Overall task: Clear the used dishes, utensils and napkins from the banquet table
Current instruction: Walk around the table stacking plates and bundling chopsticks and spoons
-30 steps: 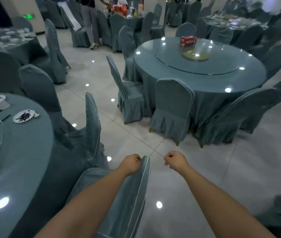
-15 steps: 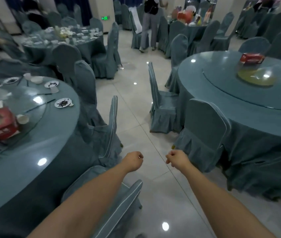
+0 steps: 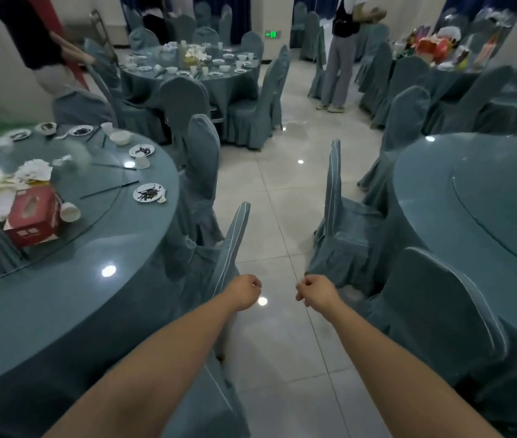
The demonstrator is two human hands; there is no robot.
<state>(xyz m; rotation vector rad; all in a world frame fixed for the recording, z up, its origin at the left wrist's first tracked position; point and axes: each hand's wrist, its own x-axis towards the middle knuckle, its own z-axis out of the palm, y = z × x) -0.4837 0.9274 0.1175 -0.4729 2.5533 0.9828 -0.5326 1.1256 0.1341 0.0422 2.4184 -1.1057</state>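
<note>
The round banquet table [image 3: 70,295] on my left carries used dishes: a dirty plate [image 3: 149,192] near its right edge, another dirty plate [image 3: 141,150], a white bowl [image 3: 120,137], a paper cup [image 3: 142,161], black chopsticks [image 3: 110,189] and a red tissue box [image 3: 34,216] beside crumpled napkins [image 3: 34,169]. My left hand [image 3: 244,292] and my right hand [image 3: 314,290] are held out over the floor, fingers curled into fists with nothing in them. Both are well short of the dishes.
Covered chairs [image 3: 228,248] [image 3: 339,222] flank a tiled aisle [image 3: 282,191] ahead. A bare round table [image 3: 471,216] stands at my right. A set table [image 3: 194,67] lies farther back. One person [image 3: 39,45] stands far left, another [image 3: 342,58] ahead.
The view has swung left, bringing the dirty table further into sight and pushing the bare table to the right edge. Both fists stay in the same pose in front of me.
</note>
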